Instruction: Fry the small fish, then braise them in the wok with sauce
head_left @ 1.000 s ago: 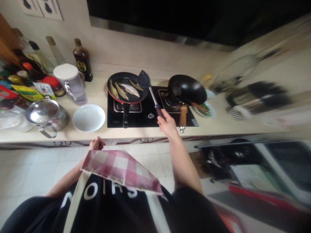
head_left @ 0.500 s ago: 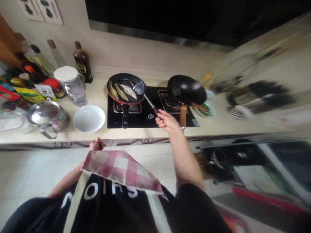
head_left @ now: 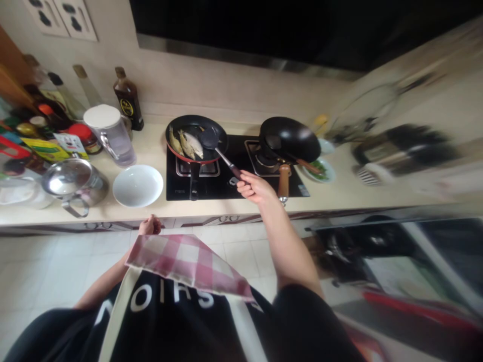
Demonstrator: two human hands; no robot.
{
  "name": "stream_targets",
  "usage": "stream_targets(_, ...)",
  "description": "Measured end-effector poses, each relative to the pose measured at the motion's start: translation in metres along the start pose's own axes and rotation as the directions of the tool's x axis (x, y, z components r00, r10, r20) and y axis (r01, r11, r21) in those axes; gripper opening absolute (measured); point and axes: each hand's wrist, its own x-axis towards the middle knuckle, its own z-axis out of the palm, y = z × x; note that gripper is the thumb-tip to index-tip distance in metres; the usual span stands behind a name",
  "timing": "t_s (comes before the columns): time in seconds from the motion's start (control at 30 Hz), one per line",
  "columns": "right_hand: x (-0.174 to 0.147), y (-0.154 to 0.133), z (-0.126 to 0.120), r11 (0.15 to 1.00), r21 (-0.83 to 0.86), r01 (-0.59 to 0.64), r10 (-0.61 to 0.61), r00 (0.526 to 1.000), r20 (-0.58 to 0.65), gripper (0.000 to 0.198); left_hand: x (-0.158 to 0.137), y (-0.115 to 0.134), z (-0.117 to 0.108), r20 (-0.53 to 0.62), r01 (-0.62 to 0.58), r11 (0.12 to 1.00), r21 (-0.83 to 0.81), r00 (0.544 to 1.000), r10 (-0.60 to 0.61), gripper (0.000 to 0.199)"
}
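Observation:
My right hand (head_left: 254,187) is closed round the dark handle of a spatula (head_left: 225,158). The spatula's blade rests in a frying pan (head_left: 221,125) on the left burner, against the right side of the fish. Several small fish (head_left: 185,144) lie side by side in the pan; the rightmost shows a pale, silvery side. My left hand (head_left: 150,225) hangs at the counter's front edge with its fingers curled in; whether anything is inside them is hidden. A white bowl (head_left: 138,186) sits on the counter just beyond that hand.
A black wok (head_left: 290,138) with a wooden handle stands on the right burner. Behind it is a plate of chopped greens (head_left: 320,171). On the left stand a steel pot (head_left: 75,183), a water jug (head_left: 111,136) and a dark bottle (head_left: 128,98). A range hood (head_left: 264,30) hangs overhead.
My right hand has moved slightly left with the spatula. Its blade has turned and shifted left and down, and the pale fish now lies closer to the others. My left hand has stayed put.

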Motion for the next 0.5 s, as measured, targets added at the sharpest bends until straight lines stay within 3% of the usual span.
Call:
stream_targets(0.23,-0.017,0.012,0.008,0.987,-0.118,0.109,-0.109,0.994,0.01,0.06,0.0,-0.001,0.0,0.002,-0.026,0.999,-0.038,1.0,0.026,0.033)
stream_targets(0.5,-0.027,0.028,0.011,0.934,-0.296,0.199,-0.203,0.979,0.017,0.067,-0.001,0.0,0.0,0.004,-0.02,1.0,-0.019,1.0,0.02,0.034)
